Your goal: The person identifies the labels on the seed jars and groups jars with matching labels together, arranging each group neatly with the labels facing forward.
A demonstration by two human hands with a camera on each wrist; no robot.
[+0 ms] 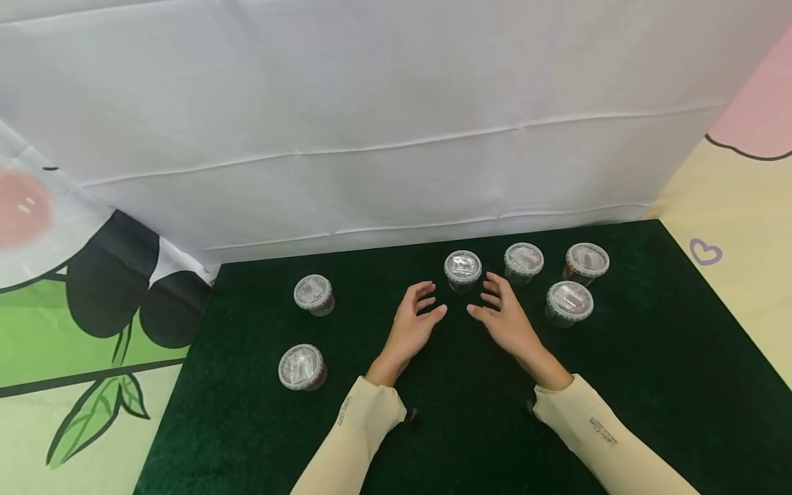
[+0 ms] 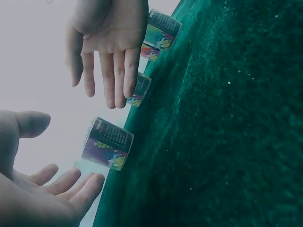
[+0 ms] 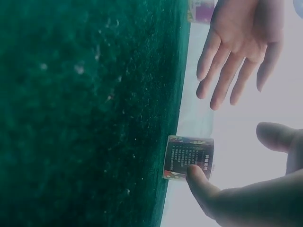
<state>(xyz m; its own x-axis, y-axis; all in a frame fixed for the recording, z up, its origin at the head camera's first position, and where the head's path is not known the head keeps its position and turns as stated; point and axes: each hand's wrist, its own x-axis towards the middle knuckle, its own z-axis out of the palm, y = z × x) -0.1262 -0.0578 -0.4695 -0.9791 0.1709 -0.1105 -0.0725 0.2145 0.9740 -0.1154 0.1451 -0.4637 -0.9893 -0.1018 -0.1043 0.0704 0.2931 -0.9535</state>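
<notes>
Left hand: fingers slightly bent and set wide of the thumb, palm turned inward, nothing in the grasp.
Right hand: fingers likewise slightly bent and wide of the thumb, facing the left hand across a gap, with nothing in the grasp.
Middle tub: upright and lidded, just beyond the fingertips and roughly midway between the two hands; near both, apart from both.
Middle tub's label: in the left wrist view, a dark panel with pale lettering beside purple and multicoloured print.
Right wrist view: one fingertip crosses in front of a tub's dark printed label; which tub this is cannot be told.
Tub behind the right fingers: upright, lidded, just to the right of the middle one and near the fingertips.
Front right tub: farther to the right of the same hand, well apart from it.
Rear right tub: just behind the front right one, reddish contents or print showing at its side.
Rear left tub: well to the left of the left hand, with purple at its side.
Front left tub: nearer the person, level with the left wrist.
Sleeves: cream, their cuffs ending at the wrists.
Desk: covered in dark green, bearing all six tubs.
Backdrop: white creased cloth behind the desk, flanked by printed cartoon panels.
</notes>
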